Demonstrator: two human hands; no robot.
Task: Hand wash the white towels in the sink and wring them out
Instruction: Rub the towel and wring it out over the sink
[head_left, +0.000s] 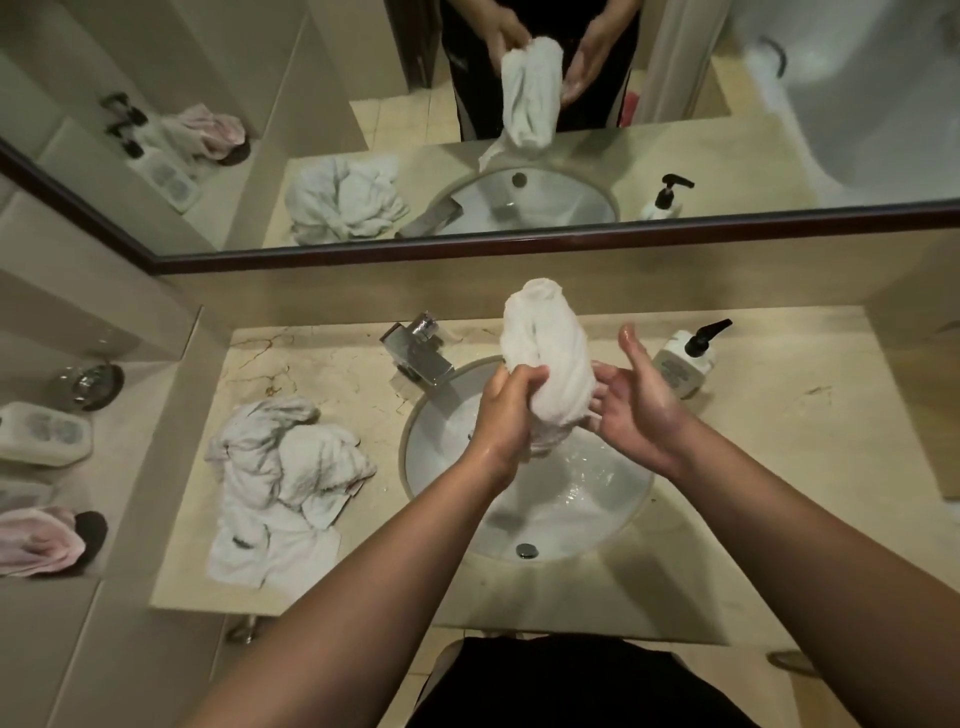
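Note:
A bunched white towel (545, 343) stands upright over the round white sink (431, 431). My left hand (506, 410) grips its lower part, fingers curled round the cloth. Just right of the towel, my right hand (631, 400) is wet, with straight fingers and the thumb up; its palm faces the towel and its fingertips touch the cloth. Water lies in the sink bowl near the drain (525, 550). A heap of more white towels (283, 483) lies on the counter to the left of the sink.
A chrome faucet (418, 348) stands behind the sink at its left. A pump bottle (685, 358) sits on the marble counter (753, 467) to the right. A mirror (467, 130) runs along the back wall. Dispensers, a dish and a pink cloth (36, 540) sit on the left ledge.

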